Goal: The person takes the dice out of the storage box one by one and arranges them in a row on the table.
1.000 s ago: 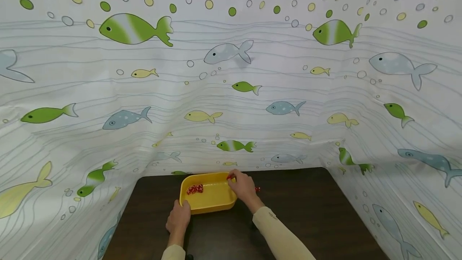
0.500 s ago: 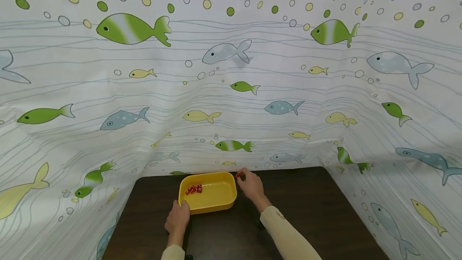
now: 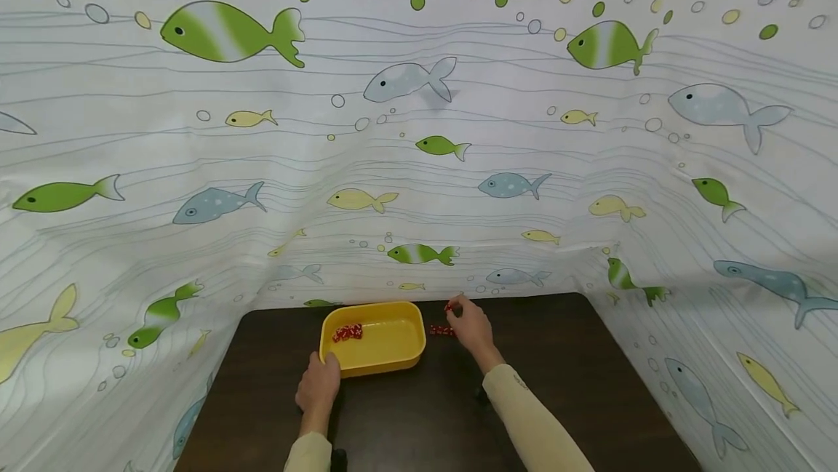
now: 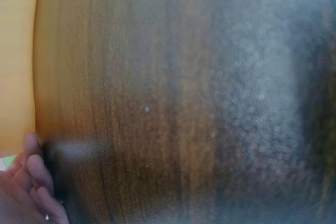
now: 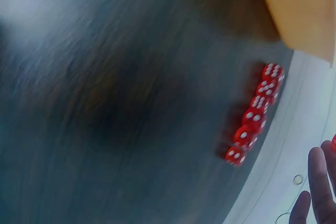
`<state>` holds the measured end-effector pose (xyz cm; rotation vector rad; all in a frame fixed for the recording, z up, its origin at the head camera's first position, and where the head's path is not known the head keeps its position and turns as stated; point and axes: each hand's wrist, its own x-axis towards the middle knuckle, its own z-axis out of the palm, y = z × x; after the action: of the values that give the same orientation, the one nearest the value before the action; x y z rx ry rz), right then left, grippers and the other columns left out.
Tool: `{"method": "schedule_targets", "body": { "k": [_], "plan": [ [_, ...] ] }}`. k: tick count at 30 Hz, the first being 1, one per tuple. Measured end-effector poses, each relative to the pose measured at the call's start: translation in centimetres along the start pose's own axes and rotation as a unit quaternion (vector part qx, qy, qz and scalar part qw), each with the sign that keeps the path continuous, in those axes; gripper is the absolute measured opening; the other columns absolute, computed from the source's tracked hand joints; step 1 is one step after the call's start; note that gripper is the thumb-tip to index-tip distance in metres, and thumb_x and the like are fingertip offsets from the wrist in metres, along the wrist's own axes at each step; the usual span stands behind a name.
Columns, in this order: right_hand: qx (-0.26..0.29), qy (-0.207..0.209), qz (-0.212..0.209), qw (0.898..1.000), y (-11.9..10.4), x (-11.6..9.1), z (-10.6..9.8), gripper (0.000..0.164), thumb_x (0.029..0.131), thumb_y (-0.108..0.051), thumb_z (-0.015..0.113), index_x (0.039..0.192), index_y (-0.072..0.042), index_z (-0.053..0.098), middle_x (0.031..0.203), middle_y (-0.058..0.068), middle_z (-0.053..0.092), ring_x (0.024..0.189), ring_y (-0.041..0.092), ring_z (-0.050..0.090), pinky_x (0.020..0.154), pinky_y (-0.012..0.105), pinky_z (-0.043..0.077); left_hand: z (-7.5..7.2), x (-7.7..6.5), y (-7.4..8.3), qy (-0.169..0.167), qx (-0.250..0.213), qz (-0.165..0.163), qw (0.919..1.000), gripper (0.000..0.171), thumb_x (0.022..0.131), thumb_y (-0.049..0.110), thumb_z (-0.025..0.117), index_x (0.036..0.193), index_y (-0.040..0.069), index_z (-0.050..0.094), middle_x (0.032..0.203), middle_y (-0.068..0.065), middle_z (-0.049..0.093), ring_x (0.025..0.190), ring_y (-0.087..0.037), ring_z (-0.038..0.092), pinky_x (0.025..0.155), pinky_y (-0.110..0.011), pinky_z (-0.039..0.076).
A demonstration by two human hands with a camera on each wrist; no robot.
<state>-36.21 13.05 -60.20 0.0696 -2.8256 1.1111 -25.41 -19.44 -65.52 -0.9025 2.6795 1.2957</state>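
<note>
In the head view my left hand (image 3: 318,385) grips a yellow tray (image 3: 391,342) at its near left corner. Several red dice (image 3: 348,332) lie together in the tray's left part. To the right of the tray my right hand (image 3: 471,326) pinches one red die (image 3: 448,308) between thumb and fingers, above the table. Below that hand a row of red dice (image 3: 440,330) with white pips stands on the table, partly covered by the hand. The right wrist view shows this dice row (image 5: 252,114) whole, and the fingers (image 5: 318,182) only in part at the edge.
The dark brown table (image 3: 412,421) reaches back to a white cloth (image 3: 366,159) printed with fish, which hangs behind and at both sides. The tray's wall (image 5: 302,11) stands just beyond one end of the dice row.
My right hand has moved right, from over the tray's right rim to beyond the dice row, carrying the die. More of the row shows. The left hand keeps its hold; the head view has tilted slightly.
</note>
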Motion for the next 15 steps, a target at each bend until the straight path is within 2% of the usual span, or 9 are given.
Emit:
{"method": "schedule_targets", "body": {
  "k": [6, 13, 15],
  "plan": [
    [0.007, 0.004, 0.017, 1.0, 1.9, 0.0, -0.5, 0.025, 0.103, -0.027, 0.071, 0.127, -0.017, 0.071, 0.122, 0.006, 0.076, 0.056, 0.015, 0.05, 0.052, 0.034, 0.04, 0.2, 0.2, 0.0, 0.002, 0.001, 0.003, 1.0, 0.072, 0.108, 0.044, 0.022, 0.16, -0.003, 0.032, 0.142, -0.037, 0.056, 0.114, -0.054, 0.061, 0.095, -0.069, 0.044],
    [0.005, -0.002, 0.03, 1.0, 4.1, 0.1, -0.7, 0.025, 0.104, -0.027, 0.068, 0.127, -0.016, 0.07, 0.095, 0.004, 0.073, 0.055, 0.017, 0.05, 0.051, 0.035, 0.038, 0.2, 0.5, -0.2, 0.009, -0.001, 0.008, 0.9999, 0.071, 0.108, 0.044, 0.023, 0.158, -0.004, 0.033, 0.137, -0.037, 0.058, 0.107, -0.052, 0.063, 0.091, -0.068, 0.044],
    [0.003, -0.003, 0.041, 0.999, 4.5, 0.1, -0.8, 0.026, 0.104, -0.027, 0.068, 0.127, -0.016, 0.07, 0.092, 0.004, 0.072, 0.056, 0.018, 0.05, 0.052, 0.035, 0.038, 0.2, 0.5, -0.2, 0.009, -0.002, 0.009, 0.9999, 0.071, 0.107, 0.044, 0.023, 0.157, -0.005, 0.034, 0.134, -0.037, 0.058, 0.104, -0.051, 0.063, 0.089, -0.066, 0.045]
  ]
}}
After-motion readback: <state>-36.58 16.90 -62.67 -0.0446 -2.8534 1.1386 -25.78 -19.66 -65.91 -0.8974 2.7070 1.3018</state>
